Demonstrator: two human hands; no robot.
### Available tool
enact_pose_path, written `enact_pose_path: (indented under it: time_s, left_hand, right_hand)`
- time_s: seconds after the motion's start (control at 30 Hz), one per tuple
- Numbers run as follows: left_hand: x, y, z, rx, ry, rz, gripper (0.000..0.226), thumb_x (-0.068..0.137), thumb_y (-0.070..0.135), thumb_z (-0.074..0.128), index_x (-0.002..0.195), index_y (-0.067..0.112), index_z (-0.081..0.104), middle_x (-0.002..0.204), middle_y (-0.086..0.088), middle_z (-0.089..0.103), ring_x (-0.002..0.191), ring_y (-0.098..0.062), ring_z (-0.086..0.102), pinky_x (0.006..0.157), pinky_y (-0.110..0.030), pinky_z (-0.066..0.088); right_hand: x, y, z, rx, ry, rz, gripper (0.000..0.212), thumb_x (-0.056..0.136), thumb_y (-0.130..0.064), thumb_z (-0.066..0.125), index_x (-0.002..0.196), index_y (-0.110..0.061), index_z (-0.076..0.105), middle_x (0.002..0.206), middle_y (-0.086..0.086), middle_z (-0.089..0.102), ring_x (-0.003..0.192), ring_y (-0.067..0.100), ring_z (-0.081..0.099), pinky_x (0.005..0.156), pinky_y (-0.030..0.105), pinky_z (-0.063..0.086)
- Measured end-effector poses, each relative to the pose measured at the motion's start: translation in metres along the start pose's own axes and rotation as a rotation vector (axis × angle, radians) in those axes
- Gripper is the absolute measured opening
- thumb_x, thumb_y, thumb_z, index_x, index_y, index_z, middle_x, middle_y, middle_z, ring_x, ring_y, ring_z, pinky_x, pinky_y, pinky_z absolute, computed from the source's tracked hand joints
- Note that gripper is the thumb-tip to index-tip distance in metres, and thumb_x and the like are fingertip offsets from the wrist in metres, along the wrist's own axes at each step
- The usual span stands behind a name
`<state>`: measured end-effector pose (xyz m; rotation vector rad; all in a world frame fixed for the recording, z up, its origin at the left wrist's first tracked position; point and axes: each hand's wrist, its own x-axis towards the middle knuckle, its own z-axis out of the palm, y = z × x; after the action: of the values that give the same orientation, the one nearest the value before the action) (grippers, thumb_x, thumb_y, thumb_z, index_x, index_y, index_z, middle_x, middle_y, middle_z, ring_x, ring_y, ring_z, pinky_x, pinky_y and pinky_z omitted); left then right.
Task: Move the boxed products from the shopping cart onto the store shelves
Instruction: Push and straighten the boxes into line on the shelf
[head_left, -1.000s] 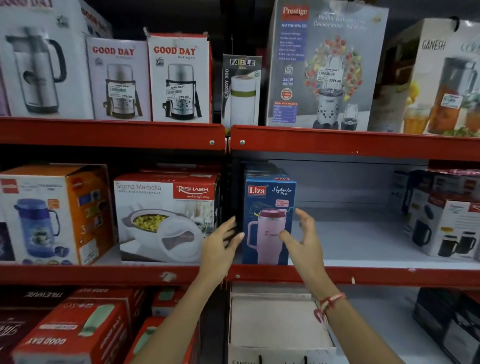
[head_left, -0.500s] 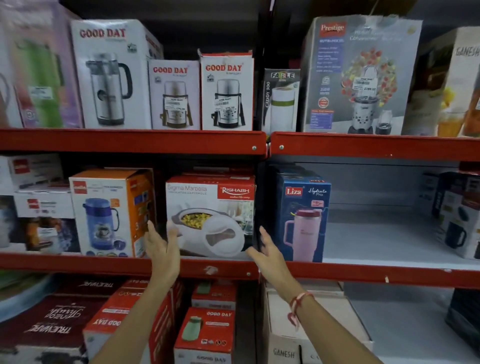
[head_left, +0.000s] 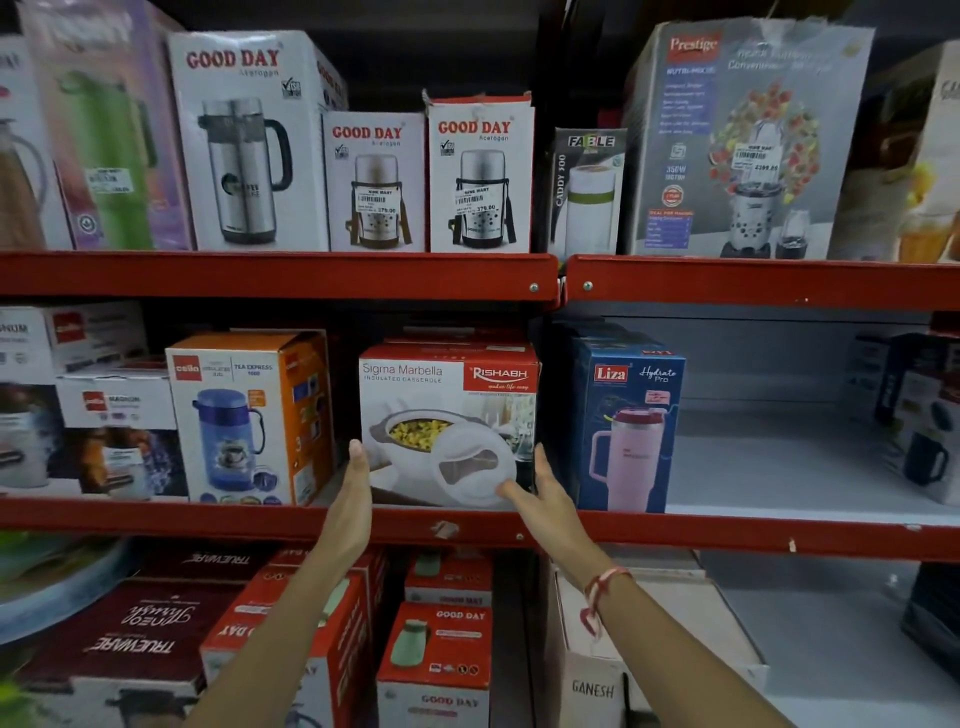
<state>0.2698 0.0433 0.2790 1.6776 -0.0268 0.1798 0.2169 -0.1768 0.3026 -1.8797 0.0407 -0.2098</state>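
In the upper left of the frame stands a tall white Good Day flask box (head_left: 249, 140), with two smaller Good Day boxes (head_left: 374, 182) to its right. Upper right shows a grey Prestige blender box (head_left: 737, 140) beside a narrow Fable box (head_left: 587, 192). At mid-frame sit an orange Cello box (head_left: 244, 415) and a blue Liza tumbler box (head_left: 628, 426). A dark Trueware box (head_left: 135, 634) lies at lower left.

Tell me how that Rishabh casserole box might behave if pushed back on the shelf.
The casserole box is wide and low, so it probably slides rather than tips. Its cardboard looks stiff, likely keeping shape between the left hand and right hand.
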Motion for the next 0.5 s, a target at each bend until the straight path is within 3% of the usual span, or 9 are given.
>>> enact_pose_path:
  time_s: [0.1, 0.2, 0.27, 0.33, 0.4, 0.5]
  left_hand:
    - [-0.019, 0.007, 0.012, 0.156, 0.207, 0.234, 0.086, 0.08, 0.076, 0.011, 0.139, 0.022, 0.042, 0.147, -0.003, 0.04, 0.137, -0.021, 0.033, 0.112, -0.037, 0.025]
    - [-0.04, 0.021, 0.039, 0.175, 0.377, 0.493, 0.059, 0.091, 0.056, 0.024, 0.118, 0.015, 0.057, 0.12, -0.005, 0.056, 0.11, -0.016, 0.051, 0.092, -0.025, 0.037]
    - [-0.051, 0.034, 0.068, 0.126, 0.239, 0.526, 0.036, 0.095, 0.043, 0.033, 0.106, 0.019, 0.058, 0.105, -0.002, 0.063, 0.087, -0.011, 0.059, 0.078, -0.023, 0.045]
    - [-0.062, 0.044, 0.102, 0.094, 0.026, 0.48, 0.031, 0.096, 0.039, 0.036, 0.105, 0.021, 0.06, 0.103, -0.001, 0.067, 0.085, -0.006, 0.06, 0.081, -0.028, 0.051]
    - [-0.07, 0.048, 0.134, 0.079, -0.14, 0.401, 0.036, 0.096, 0.04, 0.036, 0.119, 0.022, 0.057, 0.118, 0.001, 0.065, 0.106, -0.006, 0.059, 0.097, -0.026, 0.045]
    - [-0.074, 0.046, 0.174, 0.052, -0.336, 0.26, 0.055, 0.096, 0.048, 0.029, 0.144, 0.023, 0.031, 0.151, 0.004, 0.037, 0.14, -0.011, 0.032, 0.111, -0.023, 0.024]
  right_hand:
    - [-0.008, 0.001, -0.006, 0.002, 0.16, -0.071, 0.075, 0.087, -0.032, 0.06, 0.151, -0.023, 0.021, 0.15, 0.002, 0.04, 0.136, 0.021, 0.041, 0.11, 0.034, 0.035]
    - [-0.02, 0.003, -0.028, 0.044, 0.398, -0.209, 0.044, 0.089, -0.02, 0.061, 0.132, -0.015, 0.052, 0.133, 0.002, 0.058, 0.117, 0.015, 0.057, 0.099, 0.027, 0.047]
    - [-0.023, 0.007, -0.048, 0.033, 0.57, -0.266, 0.03, 0.089, -0.017, 0.06, 0.119, -0.015, 0.059, 0.121, 0.005, 0.062, 0.105, 0.016, 0.059, 0.088, 0.025, 0.053]
    - [-0.022, 0.015, -0.069, 0.03, 0.691, -0.271, 0.031, 0.088, -0.017, 0.061, 0.119, -0.013, 0.056, 0.124, 0.01, 0.056, 0.113, 0.024, 0.053, 0.082, 0.02, 0.049]
    - [-0.018, 0.023, -0.087, -0.008, 0.702, -0.189, 0.048, 0.089, -0.019, 0.061, 0.133, -0.011, 0.046, 0.138, 0.013, 0.044, 0.129, 0.028, 0.039, 0.094, 0.026, 0.042]
    - [-0.015, 0.038, -0.107, 0.033, 0.497, -0.049, 0.073, 0.091, -0.028, 0.058, 0.151, -0.02, 0.018, 0.158, 0.007, 0.021, 0.144, 0.026, 0.02, 0.115, 0.044, 0.025]
